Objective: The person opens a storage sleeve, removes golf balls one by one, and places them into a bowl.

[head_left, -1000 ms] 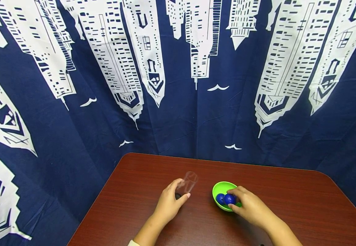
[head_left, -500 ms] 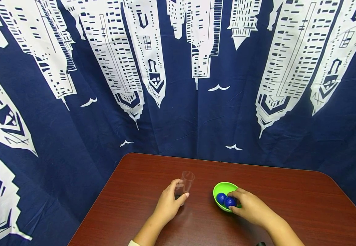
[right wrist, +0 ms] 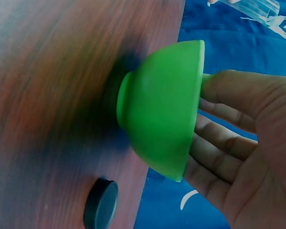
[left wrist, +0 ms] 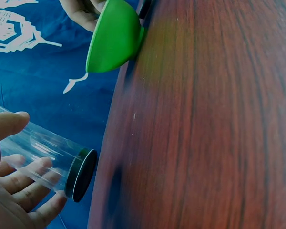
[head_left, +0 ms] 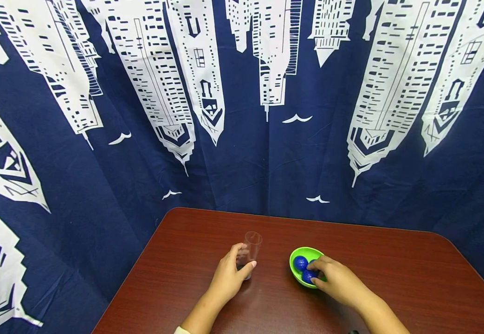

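Observation:
My left hand (head_left: 230, 273) holds a clear plastic tube (head_left: 253, 242) upright over the table. The left wrist view shows the thumb on one side of the tube, fingers on the other, and its black base (left wrist: 81, 175) close above the tabletop. My right hand (head_left: 338, 280) reaches over the rim of a green bowl (head_left: 295, 253), thumb and fingertips round a dimpled blue ball (head_left: 308, 276). Another blue ball (head_left: 300, 263) lies beside it, and a third is mostly covered by the fingers. In the right wrist view, the wall of the bowl (right wrist: 162, 105) hides the balls.
A round black lid (right wrist: 101, 205) lies on the wooden table (head_left: 275, 311), near the right forearm. Behind the table hangs a dark blue cloth (head_left: 242, 176) printed with white buildings. The table's far edge runs close to it.
The tube has swung from a rightward tilt to nearly upright in my left hand. In the bowl, the balls have shifted under my right fingers, and part of a third now shows.

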Demonstrator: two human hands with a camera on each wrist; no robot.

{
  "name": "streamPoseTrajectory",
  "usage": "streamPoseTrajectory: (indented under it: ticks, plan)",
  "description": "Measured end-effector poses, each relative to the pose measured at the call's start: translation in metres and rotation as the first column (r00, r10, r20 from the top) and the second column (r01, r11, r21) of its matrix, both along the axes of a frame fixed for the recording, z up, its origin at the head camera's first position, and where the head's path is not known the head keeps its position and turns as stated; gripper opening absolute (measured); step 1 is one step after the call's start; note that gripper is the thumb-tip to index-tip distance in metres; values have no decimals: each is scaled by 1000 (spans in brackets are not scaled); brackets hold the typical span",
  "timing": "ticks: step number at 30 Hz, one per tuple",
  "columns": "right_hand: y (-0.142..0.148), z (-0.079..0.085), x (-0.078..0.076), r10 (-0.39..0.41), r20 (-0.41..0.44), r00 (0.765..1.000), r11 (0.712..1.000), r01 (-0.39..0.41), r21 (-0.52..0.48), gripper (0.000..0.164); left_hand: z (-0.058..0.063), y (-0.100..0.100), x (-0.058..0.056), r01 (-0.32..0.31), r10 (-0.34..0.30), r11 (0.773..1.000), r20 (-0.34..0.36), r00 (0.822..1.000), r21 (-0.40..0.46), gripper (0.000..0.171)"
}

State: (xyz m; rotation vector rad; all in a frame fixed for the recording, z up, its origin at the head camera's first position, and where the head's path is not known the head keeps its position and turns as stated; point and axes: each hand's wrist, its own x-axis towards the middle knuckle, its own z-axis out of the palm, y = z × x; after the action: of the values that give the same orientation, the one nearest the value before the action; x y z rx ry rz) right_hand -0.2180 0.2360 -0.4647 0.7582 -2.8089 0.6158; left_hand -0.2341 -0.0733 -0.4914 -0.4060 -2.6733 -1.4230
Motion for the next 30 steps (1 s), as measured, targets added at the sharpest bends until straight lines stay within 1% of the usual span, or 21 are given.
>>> streamPoseTrajectory:
  ticks: [4, 16, 21, 24, 30]
  plan:
    - [-2, -1, 0, -27, -1, 1000, 1000, 27, -1, 21, -1, -1, 1, 5, -6, 1000, 21, 1000, 9, 55]
    - [-5, 2, 4, -53, 40, 998, 999, 53, 0, 20, -9, -4, -2, 14, -14, 999, 6, 1000, 42, 52]
    - [-7, 2, 4, -61, 51, 997, 998, 61, 2, 21, -11, -4, -2, 26, -28, 998, 33, 999, 57, 52]
    - [-7, 1, 4, -66, 54, 996, 998, 66, 2, 21, -12, -4, -1, 34, -37, 998, 44, 998, 56, 52]
    - [-7, 0, 3, -53, 54, 997, 999, 54, -4, 21, -14, -4, -1, 46, -47, 998, 41, 998, 32, 50]
